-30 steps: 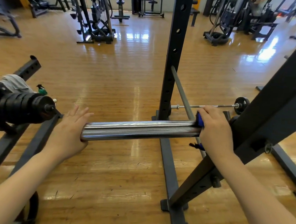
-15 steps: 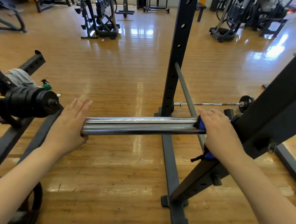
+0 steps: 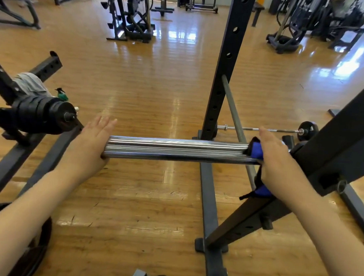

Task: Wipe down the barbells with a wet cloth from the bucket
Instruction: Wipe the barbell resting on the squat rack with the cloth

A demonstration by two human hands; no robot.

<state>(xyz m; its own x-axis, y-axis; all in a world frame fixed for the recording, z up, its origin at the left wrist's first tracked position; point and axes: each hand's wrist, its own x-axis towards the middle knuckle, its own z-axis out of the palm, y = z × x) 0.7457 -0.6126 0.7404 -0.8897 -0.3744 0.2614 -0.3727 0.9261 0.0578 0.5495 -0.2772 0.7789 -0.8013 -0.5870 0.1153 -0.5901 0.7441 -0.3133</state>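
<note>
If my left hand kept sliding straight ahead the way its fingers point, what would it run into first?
Probably nothing soon. The left hand rests flat against the end of the shiny chrome barbell sleeve, fingers aimed forward over bare wooden floor. The stacked black weight plates sit off to its left, though depth is unclear.

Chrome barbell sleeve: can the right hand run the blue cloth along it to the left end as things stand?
Probably yes. The right hand already grips the blue cloth on the chrome barbell sleeve, whose middle is bare. Only the left hand, flat against the end, would stop it.
</note>
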